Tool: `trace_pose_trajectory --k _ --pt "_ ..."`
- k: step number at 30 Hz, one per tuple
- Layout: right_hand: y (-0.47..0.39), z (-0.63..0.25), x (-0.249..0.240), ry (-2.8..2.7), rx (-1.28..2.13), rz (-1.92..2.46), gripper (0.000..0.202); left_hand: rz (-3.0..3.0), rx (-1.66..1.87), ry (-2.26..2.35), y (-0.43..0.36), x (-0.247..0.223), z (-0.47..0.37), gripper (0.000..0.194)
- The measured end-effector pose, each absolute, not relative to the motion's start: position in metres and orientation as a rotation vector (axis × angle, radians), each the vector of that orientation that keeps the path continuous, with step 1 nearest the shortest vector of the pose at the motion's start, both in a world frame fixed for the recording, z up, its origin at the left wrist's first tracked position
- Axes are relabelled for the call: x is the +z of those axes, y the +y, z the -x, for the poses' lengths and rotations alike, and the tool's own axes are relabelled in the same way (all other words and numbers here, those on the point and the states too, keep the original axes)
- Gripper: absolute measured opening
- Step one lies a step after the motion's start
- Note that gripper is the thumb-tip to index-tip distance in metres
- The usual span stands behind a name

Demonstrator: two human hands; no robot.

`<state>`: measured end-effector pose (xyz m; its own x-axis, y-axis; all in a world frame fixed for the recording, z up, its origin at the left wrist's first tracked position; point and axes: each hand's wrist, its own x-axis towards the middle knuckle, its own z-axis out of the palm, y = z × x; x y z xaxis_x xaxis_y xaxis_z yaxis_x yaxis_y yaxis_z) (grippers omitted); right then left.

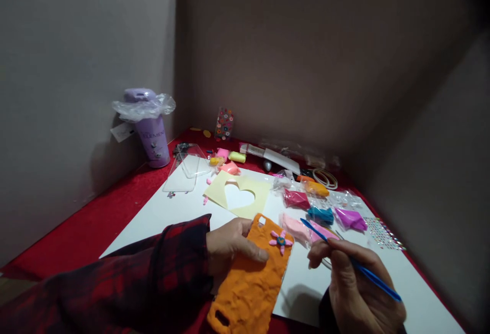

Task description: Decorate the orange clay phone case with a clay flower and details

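An orange clay-covered phone case (250, 290) is tilted in my left hand (235, 247), the thumb pressed on its face and the fingers behind it. Near the case's top corner sits a pink clay flower (280, 241) with a teal and orange centre. My right hand (354, 278) pinches a thin blue tool (369, 273) like a pen, its tip pointing up and left, apart from the case. Behind the hands, pale pink clay (294, 227) in clear wrap lies on the white sheet (153, 216).
A yellow paper with a heart cut-out (260, 191) lies beyond the case. Wrapped clay in magenta (296, 199), teal (320, 215) and purple (351, 219) is at the right, beside a gem sheet (383, 233). A purple cup (153, 140) stands far left, near clear cases (181, 177).
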<state>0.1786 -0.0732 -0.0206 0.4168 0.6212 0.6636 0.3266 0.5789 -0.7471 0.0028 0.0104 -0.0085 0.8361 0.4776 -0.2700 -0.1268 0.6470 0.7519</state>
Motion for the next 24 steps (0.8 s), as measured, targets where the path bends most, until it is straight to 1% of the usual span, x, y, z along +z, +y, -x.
trace_pose_trajectory --k 7,12,15,20,24 --pt "-0.077 -0.184 -0.021 -1.298 0.156 0.977 0.014 -0.754 0.400 0.522 0.014 -0.002 -0.003 0.038" --pt "-0.072 -0.179 -0.011 -1.375 0.133 0.961 0.010 -0.716 0.426 0.528 0.018 -0.001 -0.002 0.037" --pt "-0.071 -0.180 -0.008 -1.406 0.144 0.961 0.011 -0.713 0.450 0.525 0.019 -0.003 -0.002 0.034" --pt "-0.078 -0.197 -0.018 -1.594 0.211 0.994 0.022 -0.722 0.485 0.525 0.019 -0.005 -0.005 0.034" --pt "-0.076 -0.203 -0.026 -1.645 0.120 0.972 0.019 -0.722 0.488 0.543 0.018 -0.005 -0.007 0.032"
